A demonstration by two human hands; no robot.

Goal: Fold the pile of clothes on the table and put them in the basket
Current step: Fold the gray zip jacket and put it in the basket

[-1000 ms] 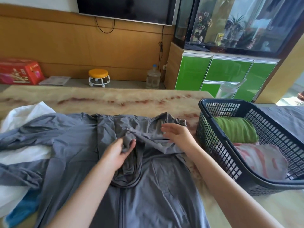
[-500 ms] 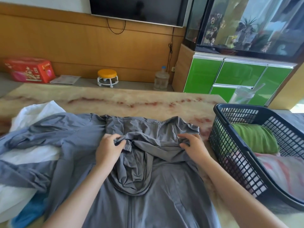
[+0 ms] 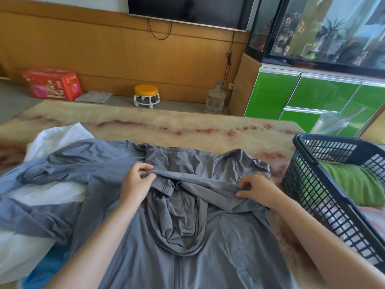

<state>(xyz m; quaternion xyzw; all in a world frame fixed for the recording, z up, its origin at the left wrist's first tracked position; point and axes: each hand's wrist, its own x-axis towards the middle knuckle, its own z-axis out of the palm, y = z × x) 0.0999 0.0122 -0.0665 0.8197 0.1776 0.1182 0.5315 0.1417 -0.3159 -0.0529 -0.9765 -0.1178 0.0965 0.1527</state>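
Pinch grips on gathered fabric of the grey jacket (image 3: 208, 236), left hand (image 3: 135, 182) and right hand (image 3: 258, 189) both knuckles-up.

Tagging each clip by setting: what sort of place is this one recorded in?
Most likely a home living room: a wall-mounted television, a glass tank on green cabinets, and a marble-patterned table where a grey jacket lies beside a laundry basket.

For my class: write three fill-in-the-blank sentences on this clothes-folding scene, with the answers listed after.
The left hand and right hand both pinch the ____ jacket.
The basket stands on the person's ____ side.
In the basket lies a rolled ____ garment.
Missing words: grey, right, green.
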